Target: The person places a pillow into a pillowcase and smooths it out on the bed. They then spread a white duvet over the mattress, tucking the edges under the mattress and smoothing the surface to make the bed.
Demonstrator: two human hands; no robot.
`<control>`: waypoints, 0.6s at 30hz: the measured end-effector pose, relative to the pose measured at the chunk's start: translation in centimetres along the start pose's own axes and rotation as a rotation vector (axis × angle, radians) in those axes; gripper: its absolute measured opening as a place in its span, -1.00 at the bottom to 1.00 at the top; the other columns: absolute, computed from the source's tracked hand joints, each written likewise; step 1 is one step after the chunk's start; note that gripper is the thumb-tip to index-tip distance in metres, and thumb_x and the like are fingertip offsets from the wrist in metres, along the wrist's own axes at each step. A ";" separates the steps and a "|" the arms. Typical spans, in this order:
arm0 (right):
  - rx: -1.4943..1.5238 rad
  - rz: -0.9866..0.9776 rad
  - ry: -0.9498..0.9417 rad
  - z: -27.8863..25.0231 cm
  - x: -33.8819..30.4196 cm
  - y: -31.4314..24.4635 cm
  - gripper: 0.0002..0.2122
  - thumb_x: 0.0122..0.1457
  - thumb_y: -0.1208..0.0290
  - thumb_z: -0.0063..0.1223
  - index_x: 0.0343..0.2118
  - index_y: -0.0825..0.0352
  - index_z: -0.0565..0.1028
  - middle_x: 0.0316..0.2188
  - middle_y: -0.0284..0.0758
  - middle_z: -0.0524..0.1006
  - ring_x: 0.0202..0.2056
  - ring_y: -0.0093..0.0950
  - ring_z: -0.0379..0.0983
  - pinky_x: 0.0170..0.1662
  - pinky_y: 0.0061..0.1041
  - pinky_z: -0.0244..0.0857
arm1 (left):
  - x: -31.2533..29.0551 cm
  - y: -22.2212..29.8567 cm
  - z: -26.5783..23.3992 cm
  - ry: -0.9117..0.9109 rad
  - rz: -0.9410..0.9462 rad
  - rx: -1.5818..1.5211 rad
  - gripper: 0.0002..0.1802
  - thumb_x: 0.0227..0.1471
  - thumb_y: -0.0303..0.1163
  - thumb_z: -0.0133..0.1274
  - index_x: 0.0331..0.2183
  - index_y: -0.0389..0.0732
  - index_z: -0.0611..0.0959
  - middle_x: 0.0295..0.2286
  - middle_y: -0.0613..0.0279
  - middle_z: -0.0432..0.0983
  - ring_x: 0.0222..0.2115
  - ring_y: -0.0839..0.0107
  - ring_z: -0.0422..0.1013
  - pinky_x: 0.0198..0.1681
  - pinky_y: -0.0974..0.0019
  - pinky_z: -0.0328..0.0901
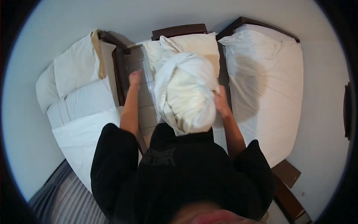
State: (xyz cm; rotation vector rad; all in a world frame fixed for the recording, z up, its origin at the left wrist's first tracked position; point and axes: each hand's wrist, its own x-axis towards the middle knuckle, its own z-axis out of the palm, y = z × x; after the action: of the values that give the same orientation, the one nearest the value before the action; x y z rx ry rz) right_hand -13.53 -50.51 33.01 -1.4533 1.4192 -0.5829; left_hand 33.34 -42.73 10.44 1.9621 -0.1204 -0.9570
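Observation:
A cream pillow (182,91), partly wrapped in a white pillowcase (203,62), hangs bunched up in front of my body. My right hand (221,100) grips the cloth at its right side. The fingertips of that hand are partly hidden by the fabric. My left hand (135,77) is apart from the pillow, to its left above the floor tiles, closed like a fist with nothing visible in it. Beyond the bundle, another cream pillow (204,44) lies at the far end between the beds, in front of a dark wooden piece (179,31).
On the left stands a bed with white sheets (82,127) and stacked pillows (77,64). A second bed with a white, wrinkled cover (274,104) is on the right. Tiled floor (146,115) runs between them. A grey curtain (71,198) hangs at the lower left.

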 end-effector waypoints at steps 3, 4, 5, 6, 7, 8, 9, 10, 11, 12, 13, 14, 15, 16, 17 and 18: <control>-0.047 0.132 0.436 -7.5 -2.2 7.3 -0.68 0.22 0.39 0.06 -0.02 0.45 0.52 -0.08 -0.06 0.55 -0.03 -0.23 0.49 0.05 -0.26 0.34 | 3.0 -5.5 9.5 -0.032 0.085 0.695 -0.13 -0.08 0.19 0.33 -0.08 -0.48 0.64 -0.11 -0.09 0.64 -0.06 -0.01 0.55 0.03 0.05 0.43; -0.064 0.161 0.547 -10.2 -3.1 8.6 -0.67 0.21 0.38 0.08 -0.02 0.44 0.52 -0.07 -0.06 0.55 -0.03 -0.23 0.50 0.05 -0.27 0.34 | 3.1 -6.2 11.4 -0.121 0.042 0.646 -0.09 -0.12 0.23 0.34 -0.08 -0.49 0.64 -0.08 -0.12 0.62 -0.03 -0.03 0.54 0.07 0.05 0.40; -0.080 0.184 0.645 -12.9 -4.0 9.6 -0.66 0.20 0.37 0.09 -0.01 0.44 0.52 -0.07 -0.07 0.55 -0.03 -0.24 0.50 0.05 -0.27 0.35 | 3.4 -6.8 13.3 -0.204 0.000 0.594 -0.04 -0.16 0.27 0.35 -0.09 -0.50 0.64 -0.05 -0.16 0.60 0.00 -0.05 0.52 0.10 0.06 0.38; -0.089 0.191 0.723 -15.3 -4.5 10.1 -0.65 0.19 0.37 0.11 -0.01 0.44 0.52 -0.07 -0.07 0.55 -0.03 -0.24 0.50 0.05 -0.27 0.35 | 3.4 -7.1 14.8 -0.276 -0.046 0.537 0.00 -0.21 0.30 0.36 -0.09 -0.51 0.64 -0.01 -0.20 0.58 0.03 -0.07 0.50 0.14 0.06 0.36; -0.107 0.208 0.818 -17.9 -6.0 10.8 -0.64 0.17 0.36 0.12 -0.01 0.44 0.52 -0.06 -0.08 0.55 -0.03 -0.24 0.51 0.05 -0.27 0.36 | 2.8 -7.6 16.5 -0.250 -0.066 0.550 0.00 -0.19 0.31 0.35 -0.06 -0.48 0.63 -0.02 -0.19 0.58 0.01 -0.06 0.51 0.12 0.07 0.37; -0.112 0.211 0.873 -19.1 -6.2 10.9 -0.63 0.16 0.36 0.14 0.00 0.43 0.51 -0.06 -0.08 0.55 -0.03 -0.25 0.51 0.04 -0.27 0.36 | 2.5 -7.6 17.0 -0.194 -0.079 0.561 0.00 -0.17 0.32 0.33 -0.03 -0.45 0.63 -0.02 -0.19 0.58 0.00 -0.05 0.52 0.10 0.07 0.38; -0.121 0.200 0.911 -20.4 -6.2 10.9 -0.62 0.15 0.35 0.15 0.00 0.43 0.51 -0.06 -0.09 0.55 -0.03 -0.25 0.51 0.04 -0.27 0.36 | 2.1 -7.8 17.2 -0.136 -0.096 0.567 0.00 -0.15 0.33 0.32 0.00 -0.41 0.62 -0.03 -0.19 0.58 -0.02 -0.04 0.54 0.08 0.08 0.39; -0.126 0.197 0.948 -21.6 -6.4 10.9 -0.61 0.14 0.34 0.17 0.01 0.43 0.51 -0.05 -0.09 0.55 -0.03 -0.26 0.52 0.04 -0.28 0.37 | 1.2 -6.8 17.9 0.003 -0.010 0.689 -0.08 -0.11 0.29 0.30 -0.02 -0.38 0.64 -0.05 -0.18 0.59 -0.02 -0.04 0.53 0.09 0.08 0.38; -0.134 0.190 0.983 -22.3 -6.6 11.0 -0.60 0.13 0.34 0.18 0.01 0.42 0.51 -0.05 -0.10 0.56 -0.03 -0.26 0.52 0.04 -0.28 0.37 | -0.5 -5.0 18.9 0.139 0.082 0.801 -0.15 -0.06 0.26 0.29 -0.04 -0.34 0.66 -0.08 -0.18 0.61 -0.02 -0.05 0.53 0.10 0.07 0.37; -0.143 0.155 0.967 -22.4 -5.4 10.0 -0.58 0.12 0.33 0.19 0.02 0.42 0.51 -0.04 -0.10 0.56 -0.03 -0.26 0.52 0.03 -0.28 0.38 | -1.8 -4.1 19.1 0.297 0.153 0.892 -0.23 -0.02 0.22 0.27 -0.06 -0.31 0.68 -0.11 -0.17 0.62 -0.02 -0.06 0.52 0.11 0.07 0.36; -0.145 0.102 0.936 -22.2 -3.3 8.4 -0.57 0.11 0.33 0.21 0.02 0.42 0.51 -0.04 -0.11 0.56 -0.03 -0.27 0.53 0.03 -0.28 0.38 | -0.1 -5.5 18.4 0.154 0.171 0.742 -0.31 0.06 0.15 0.22 -0.06 -0.28 0.68 -0.12 -0.16 0.63 -0.04 -0.02 0.53 0.10 0.09 0.36; -0.121 0.034 0.888 -21.6 -0.5 6.8 -0.56 0.09 0.32 0.22 0.03 0.41 0.51 -0.04 -0.11 0.56 -0.03 -0.27 0.53 0.03 -0.28 0.38 | 3.9 -7.6 16.2 0.039 0.198 0.592 -0.40 0.14 0.09 0.16 -0.05 -0.26 0.68 -0.13 -0.15 0.63 -0.05 0.02 0.54 0.08 0.11 0.36; -0.093 -0.045 0.832 -20.2 2.7 5.0 -0.55 0.08 0.31 0.24 0.03 0.41 0.51 -0.03 -0.11 0.56 -0.03 -0.28 0.53 0.03 -0.28 0.39 | 6.9 -8.0 14.4 -0.071 0.240 0.441 -0.48 0.22 0.03 0.11 -0.05 -0.23 0.68 -0.14 -0.14 0.64 -0.07 0.06 0.54 0.07 0.12 0.36; -0.089 -0.103 0.789 -18.8 4.6 3.4 -0.54 0.07 0.31 0.25 0.03 0.41 0.51 -0.03 -0.12 0.56 -0.03 -0.28 0.54 0.03 -0.29 0.39 | 6.3 -7.4 13.8 -0.092 0.243 0.338 -0.52 0.27 -0.05 0.04 -0.04 -0.26 0.67 -0.15 -0.12 0.64 -0.08 0.11 0.53 0.07 0.16 0.35; -0.083 -0.145 0.746 -17.1 6.1 2.0 -0.52 0.06 0.30 0.27 0.04 0.40 0.51 -0.02 -0.12 0.56 -0.03 -0.28 0.54 0.02 -0.29 0.40 | 3.9 -5.9 12.8 -0.121 0.235 0.251 -0.56 0.32 -0.13 -0.03 -0.04 -0.29 0.66 -0.16 -0.10 0.63 -0.09 0.16 0.53 0.06 0.19 0.34; -0.080 -0.184 0.686 -15.0 7.5 0.5 -0.51 0.05 0.30 0.28 0.04 0.40 0.51 -0.02 -0.13 0.56 -0.03 -0.29 0.54 0.02 -0.29 0.40 | 1.0 -4.1 11.5 -0.148 0.228 0.167 -0.59 0.37 -0.20 -0.10 -0.04 -0.33 0.65 -0.16 -0.07 0.63 -0.11 0.21 0.52 0.06 0.23 0.33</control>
State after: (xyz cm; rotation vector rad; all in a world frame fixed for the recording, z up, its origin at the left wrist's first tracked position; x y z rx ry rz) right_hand -25.23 -62.05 36.46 -1.5283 1.8491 -1.2379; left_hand 25.20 -48.81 3.50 1.9747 -0.5117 -0.9640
